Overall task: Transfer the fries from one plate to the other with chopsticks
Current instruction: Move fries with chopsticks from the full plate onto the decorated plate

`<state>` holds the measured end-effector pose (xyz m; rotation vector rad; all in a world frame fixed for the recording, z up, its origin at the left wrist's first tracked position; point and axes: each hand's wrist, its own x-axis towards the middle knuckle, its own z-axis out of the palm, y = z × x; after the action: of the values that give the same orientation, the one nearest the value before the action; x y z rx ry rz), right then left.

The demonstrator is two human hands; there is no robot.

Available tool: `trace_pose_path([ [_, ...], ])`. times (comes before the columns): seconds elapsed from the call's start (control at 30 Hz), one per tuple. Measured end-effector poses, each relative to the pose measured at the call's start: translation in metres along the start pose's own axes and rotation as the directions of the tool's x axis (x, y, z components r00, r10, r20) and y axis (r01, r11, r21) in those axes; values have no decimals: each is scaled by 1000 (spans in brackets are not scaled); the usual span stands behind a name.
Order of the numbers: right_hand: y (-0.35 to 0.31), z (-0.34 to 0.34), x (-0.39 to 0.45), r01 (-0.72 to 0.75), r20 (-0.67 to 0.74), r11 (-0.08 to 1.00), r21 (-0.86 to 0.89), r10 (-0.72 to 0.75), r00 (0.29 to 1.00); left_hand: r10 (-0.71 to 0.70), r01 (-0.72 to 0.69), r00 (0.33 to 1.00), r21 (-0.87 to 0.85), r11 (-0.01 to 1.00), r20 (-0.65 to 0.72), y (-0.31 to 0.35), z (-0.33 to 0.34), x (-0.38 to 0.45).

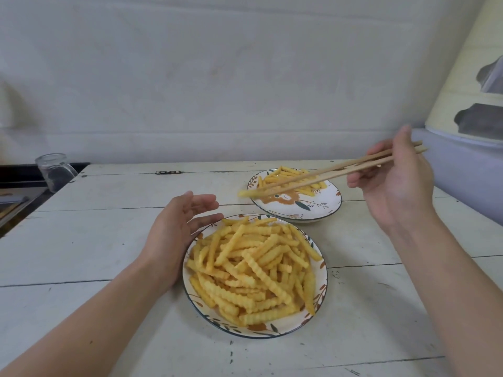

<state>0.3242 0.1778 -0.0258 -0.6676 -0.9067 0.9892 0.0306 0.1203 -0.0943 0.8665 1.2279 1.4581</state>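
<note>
While your right hand (394, 183) pinches the pair of wooden chopsticks (334, 172) near their top ends, fingers curled round them, the tips reach out to the left and clamp a single crinkle-cut fry (246, 193). That fry hangs in the air right at the left rim of the far plate (313, 210), blurred, so how firmly the tips hold it is hard to read. Your left hand (177, 227) lies open, fingers straight and together, its palm side against the left rim of the near plate (322, 292), gripping nothing. The two hands are well apart, one on each side of the plates.

The near plate carries a big heap of crinkle-cut fries (253, 270), piled across most of it. The far plate, with its leaf pattern and a brown animal figure, holds a small batch of fries (291, 176) on its back half, under the chopstick shafts. The two plates sit just beside each other, rims nearly touching.

Everything rests on a white painted plank table (109, 254), scuffed, with dark seams and chipped flecks. A clear glass jar (54, 171) stands off the table's far left corner. Behind runs a pale wall (217, 77), and at the far right a cream surface with peeling patches (468, 77).
</note>
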Motion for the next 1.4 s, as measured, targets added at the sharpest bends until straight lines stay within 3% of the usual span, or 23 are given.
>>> trace_pose_path([
  [0.13,0,11,-13,-44,228,999,-20,48,972,-1,1,1000,-8,1000,-7,0,0,0],
  [0.27,-3,15,-19,-38,314,995,-87,64,947,-2,2,1000,-7,1000,-15,0,1,0],
  [0.37,-3,13,-16,-48,245,997,-53,60,968,-4,4,1000,-6,1000,-18,1,1,0],
  [0.47,-1,5,-6,-31,44,999,37,30,999,-5,5,1000,-6,1000,-9,1,0,1],
  [0.5,1,0,-1,1,-19,1000,6,-1,1000,-3,3,1000,-2,1000,-7,1,0,1],
  [0.57,7,-10,6,103,-72,970,-219,-121,990,1,-1,1000,7,1000,-8,1,1,0],
  [0.63,15,-14,9,189,-34,887,-422,-224,974,3,-3,1000,16,1000,-8,0,1,0],
  [0.67,19,-13,8,196,-18,874,-445,-228,974,3,-2,1000,18,1000,-9,0,1,0],
  [0.93,39,6,-9,181,30,914,-362,-182,983,-6,6,1000,4,1000,-1,0,0,0],
  [1.1,42,12,-12,20,-88,980,-196,-38,995,-12,11,1000,-11,1000,-4,-1,1,0],
  [1.2,40,10,-9,40,-113,983,-177,-61,992,-13,13,1000,-25,1000,-5,-1,2,0],
  [1.4,53,-1,-5,134,57,884,-448,-121,991,-21,21,1000,-39,999,3,1,5,-2],
])
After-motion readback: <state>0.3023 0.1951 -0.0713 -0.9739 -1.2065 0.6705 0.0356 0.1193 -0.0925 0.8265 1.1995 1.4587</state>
